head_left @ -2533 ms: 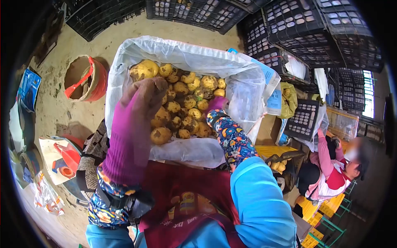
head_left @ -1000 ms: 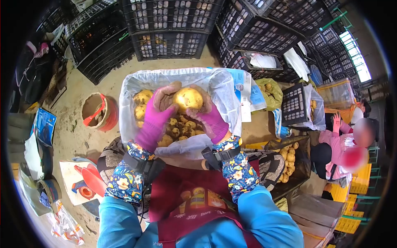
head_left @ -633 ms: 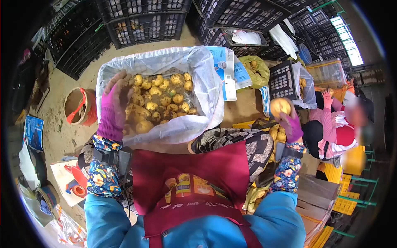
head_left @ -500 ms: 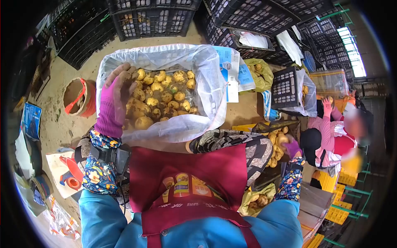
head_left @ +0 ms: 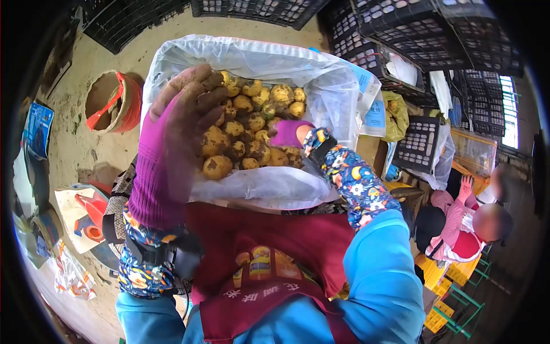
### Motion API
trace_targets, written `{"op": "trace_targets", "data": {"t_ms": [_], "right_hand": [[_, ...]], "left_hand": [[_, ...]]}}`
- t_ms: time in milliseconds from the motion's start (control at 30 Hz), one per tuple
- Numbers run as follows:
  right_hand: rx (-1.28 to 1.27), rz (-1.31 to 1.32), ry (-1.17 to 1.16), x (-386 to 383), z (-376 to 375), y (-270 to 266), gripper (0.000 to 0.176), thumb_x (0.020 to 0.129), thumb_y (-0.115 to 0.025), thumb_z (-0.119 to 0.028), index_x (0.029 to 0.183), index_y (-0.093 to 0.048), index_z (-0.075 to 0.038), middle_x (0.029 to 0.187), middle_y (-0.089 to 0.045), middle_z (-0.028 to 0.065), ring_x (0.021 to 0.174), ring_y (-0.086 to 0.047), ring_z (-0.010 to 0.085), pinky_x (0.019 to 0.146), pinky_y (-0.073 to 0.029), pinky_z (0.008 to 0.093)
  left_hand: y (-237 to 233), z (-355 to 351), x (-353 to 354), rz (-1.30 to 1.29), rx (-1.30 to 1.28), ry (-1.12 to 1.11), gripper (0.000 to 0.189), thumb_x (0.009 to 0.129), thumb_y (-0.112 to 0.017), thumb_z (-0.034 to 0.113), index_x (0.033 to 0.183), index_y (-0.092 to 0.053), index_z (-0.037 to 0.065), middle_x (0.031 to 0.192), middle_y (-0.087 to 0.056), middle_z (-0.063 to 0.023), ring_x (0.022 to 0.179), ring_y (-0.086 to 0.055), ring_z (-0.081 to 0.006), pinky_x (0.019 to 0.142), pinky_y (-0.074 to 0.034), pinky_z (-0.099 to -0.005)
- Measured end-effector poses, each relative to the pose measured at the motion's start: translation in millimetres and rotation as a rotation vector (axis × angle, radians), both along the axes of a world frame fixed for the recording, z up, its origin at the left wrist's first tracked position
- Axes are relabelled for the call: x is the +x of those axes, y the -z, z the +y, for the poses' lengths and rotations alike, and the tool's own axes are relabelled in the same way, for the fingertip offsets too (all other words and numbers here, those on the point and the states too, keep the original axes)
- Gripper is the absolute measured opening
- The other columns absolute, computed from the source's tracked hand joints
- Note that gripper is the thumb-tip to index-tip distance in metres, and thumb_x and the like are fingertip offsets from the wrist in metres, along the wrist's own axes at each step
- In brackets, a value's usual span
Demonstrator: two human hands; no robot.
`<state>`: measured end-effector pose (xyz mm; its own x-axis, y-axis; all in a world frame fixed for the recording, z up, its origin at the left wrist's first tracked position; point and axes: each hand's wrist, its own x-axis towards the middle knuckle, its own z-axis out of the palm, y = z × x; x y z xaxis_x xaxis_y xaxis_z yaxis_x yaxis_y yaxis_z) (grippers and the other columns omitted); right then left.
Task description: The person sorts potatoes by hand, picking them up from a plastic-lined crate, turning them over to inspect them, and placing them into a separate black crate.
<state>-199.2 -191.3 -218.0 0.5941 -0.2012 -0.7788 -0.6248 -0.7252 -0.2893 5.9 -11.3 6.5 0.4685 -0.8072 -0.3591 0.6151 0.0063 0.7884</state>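
Observation:
My left hand [head_left: 180, 129], in a purple knit glove with soil-darkened fingers, is raised at the left side of a crate [head_left: 329, 57] lined with a translucent plastic bag. Its fingers are stretched out and I see nothing in them. Many yellow, soil-covered potatoes [head_left: 234, 128] lie inside the crate, some hidden behind that hand. My right hand [head_left: 290, 133], gloved in purple too, reaches down to the potatoes from the right. Its fingers blend into them, so whether it grips one does not show.
An orange-red bucket [head_left: 127, 103] stands on the floor to the left. Black plastic crates [head_left: 401, 28] are stacked behind, and a smaller black crate [head_left: 416, 146] is at the right. A yellow-green bag [head_left: 395, 117] lies nearby. Another person [head_left: 452, 215] sits at the far right.
My right hand has moved from the pile of potatoes beside my leg into the lined crate. My left hand stays at the crate's left side. The view has shifted, bringing the crate closer.

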Motion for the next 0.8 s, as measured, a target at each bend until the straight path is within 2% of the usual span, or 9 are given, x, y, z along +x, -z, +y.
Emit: {"op": "trace_targets", "data": {"t_ms": [167, 267, 333, 433, 500, 567, 667, 733, 800], "right_hand": [[0.145, 0.125, 0.121, 18, 20, 3, 0.052, 0.084, -0.06, -0.046, 0.12, -0.062, -0.01, 0.109, -0.067, 0.0168, 0.099, -0.064, 0.0324, 0.087, -0.049, 0.0397], [0.025, 0.117, 0.24, -11, 27, 116, 0.05, 0.086, -0.057, -0.048, 0.116, -0.063, -0.008, 0.106, -0.068, 0.0136, 0.095, -0.065, 0.029, 0.084, -0.05, 0.0407], [0.34, 0.19, 0.679, -6, 25, 87, 0.042, 0.089, -0.052, -0.04, 0.117, -0.063, -0.011, 0.116, -0.066, 0.0115, 0.105, -0.063, 0.0291, 0.088, -0.05, 0.0392], [0.399, 0.315, 0.737, -13, 34, 83, 0.039, 0.097, -0.041, -0.038, 0.12, -0.062, -0.014, 0.122, -0.063, 0.007, 0.108, -0.062, 0.0224, 0.093, -0.048, 0.0351], [0.336, 0.112, 0.145, -19, 30, 86, 0.039, 0.098, -0.043, -0.037, 0.123, -0.062, -0.014, 0.128, -0.059, 0.0055, 0.113, -0.058, 0.0204, 0.094, -0.047, 0.0351], [0.192, -0.075, -0.211, -44, 28, 155, 0.037, 0.101, -0.037, -0.034, 0.132, -0.054, -0.024, 0.115, -0.058, 0.0076, 0.101, -0.058, 0.0228, 0.088, -0.046, 0.0327], [0.187, 0.042, -0.033, -3, 45, 88, 0.038, 0.101, -0.039, -0.029, 0.136, -0.051, -0.024, 0.134, -0.053, 0.0072, 0.118, -0.055, 0.0232, 0.095, -0.046, 0.0363], [0.292, 0.236, 0.129, 25, 40, 30, 0.038, 0.098, -0.045, -0.033, 0.133, -0.054, -0.024, 0.133, -0.054, 0.0118, 0.113, -0.059, 0.0262, 0.093, -0.048, 0.04], [0.307, 0.303, 0.116, 18, 34, 71, 0.041, 0.098, -0.044, -0.035, 0.136, -0.052, -0.023, 0.127, -0.058, 0.0142, 0.111, -0.06, 0.0262, 0.091, -0.048, 0.04]], "left_hand": [[-8, 3, 4, 0.037, 0.059, -0.065, 0.037, 0.098, -0.052, 0.022, 0.129, -0.051, 0.001, 0.123, -0.061, -0.0119, 0.109, -0.062, -0.0207, 0.093, -0.048, -0.0297], [-12, 4, 4, 0.071, 0.057, -0.062, 0.037, 0.098, -0.052, 0.021, 0.129, -0.051, 0.001, 0.124, -0.06, -0.0122, 0.109, -0.062, -0.0211, 0.092, -0.049, -0.0296], [-12, 6, 5, 0.105, 0.06, -0.053, 0.036, 0.098, -0.052, 0.021, 0.129, -0.051, 0.001, 0.124, -0.06, -0.012, 0.11, -0.062, -0.0214, 0.093, -0.049, -0.0299], [-16, 6, -1, 0.08, 0.051, -0.055, 0.035, 0.099, -0.052, 0.02, 0.128, -0.051, 0.002, 0.124, -0.06, -0.0113, 0.11, -0.062, -0.0218, 0.092, -0.049, -0.0298], [-14, 5, -3, 0.099, 0.042, -0.057, 0.035, 0.099, -0.051, 0.02, 0.128, -0.051, 0.002, 0.124, -0.06, -0.0109, 0.11, -0.062, -0.022, 0.092, -0.049, -0.0298], [-11, 5, -4, 0.104, 0.04, -0.049, 0.035, 0.099, -0.051, 0.02, 0.128, -0.051, 0.002, 0.124, -0.06, -0.0108, 0.11, -0.062, -0.022, 0.092, -0.049, -0.0297], [-11, 4, -7, 0.08, 0.047, -0.026, 0.038, 0.1, -0.049, 0.023, 0.131, -0.049, 0.001, 0.126, -0.059, -0.0123, 0.113, -0.06, -0.0226, 0.095, -0.048, -0.031], [-11, 3, -7, 0.043, 0.058, 0.027, 0.044, 0.101, -0.045, 0.027, 0.136, -0.044, 0.001, 0.13, -0.056, -0.0147, 0.118, -0.057, -0.0243, 0.101, -0.044, -0.0338], [-7, 1, -6, 0.096, 0.032, 0.0, 0.038, 0.099, -0.05, 0.022, 0.13, -0.048, 0.0, 0.124, -0.059, -0.0127, 0.112, -0.06, -0.0223, 0.096, -0.047, -0.0317]]}}
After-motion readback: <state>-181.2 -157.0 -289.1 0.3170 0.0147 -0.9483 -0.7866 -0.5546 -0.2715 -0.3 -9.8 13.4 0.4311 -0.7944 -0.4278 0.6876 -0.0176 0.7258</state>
